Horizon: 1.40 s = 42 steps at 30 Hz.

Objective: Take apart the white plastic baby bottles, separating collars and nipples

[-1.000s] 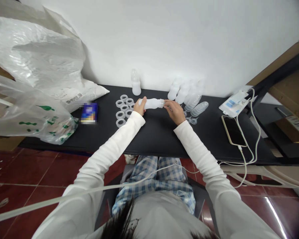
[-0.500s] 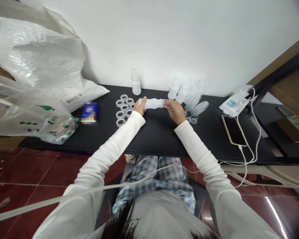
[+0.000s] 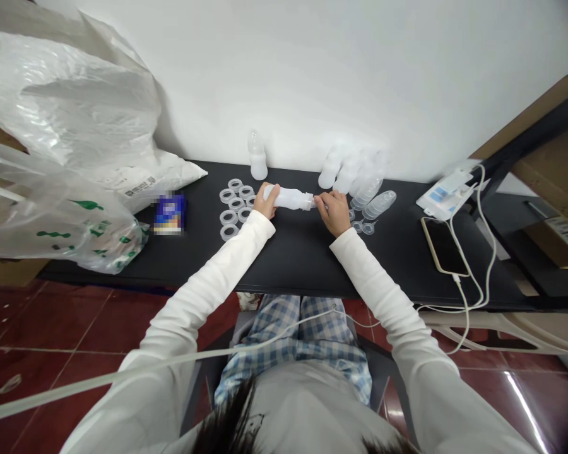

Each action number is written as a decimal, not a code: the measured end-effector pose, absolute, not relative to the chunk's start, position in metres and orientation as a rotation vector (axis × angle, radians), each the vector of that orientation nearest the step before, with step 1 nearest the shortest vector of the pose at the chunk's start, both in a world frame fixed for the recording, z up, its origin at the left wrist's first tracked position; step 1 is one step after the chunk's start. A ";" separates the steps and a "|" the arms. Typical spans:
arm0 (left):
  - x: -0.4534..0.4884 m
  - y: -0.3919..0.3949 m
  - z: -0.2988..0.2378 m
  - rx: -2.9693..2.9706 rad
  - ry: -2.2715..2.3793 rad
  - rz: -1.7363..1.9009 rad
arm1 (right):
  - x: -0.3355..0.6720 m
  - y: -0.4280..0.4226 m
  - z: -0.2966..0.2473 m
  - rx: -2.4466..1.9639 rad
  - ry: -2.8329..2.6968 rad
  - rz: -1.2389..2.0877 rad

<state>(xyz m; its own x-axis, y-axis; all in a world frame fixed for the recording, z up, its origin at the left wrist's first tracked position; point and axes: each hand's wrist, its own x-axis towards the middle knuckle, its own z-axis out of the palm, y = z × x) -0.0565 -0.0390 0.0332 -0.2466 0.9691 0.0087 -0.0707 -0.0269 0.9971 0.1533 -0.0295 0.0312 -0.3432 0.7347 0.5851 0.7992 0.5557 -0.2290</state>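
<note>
Above the worktop (image 3: 303, 265), nearer its back edge, the left hand (image 3: 266, 200) wraps its grip around the base of a white bottle (image 3: 291, 198), apparently leaving the neck (image 3: 307, 201) free for the right hand (image 3: 332, 211), whose narrow grip holds something I cannot tell.

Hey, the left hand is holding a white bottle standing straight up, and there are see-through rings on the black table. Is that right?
Not quite: the white bottle isn't standing straight up. The head view shows it held sideways, its neck towards the right hand. The left hand does hold it, and see-through rings are on the black table.
</note>
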 end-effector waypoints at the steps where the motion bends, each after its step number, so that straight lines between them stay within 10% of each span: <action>1: -0.056 -0.039 0.033 1.043 1.324 1.444 | 0.153 -0.029 0.031 -1.232 -2.149 -0.141; 42: -0.058 -0.037 0.034 0.990 1.419 1.467 | 0.150 -0.044 0.044 -1.074 -2.208 -0.002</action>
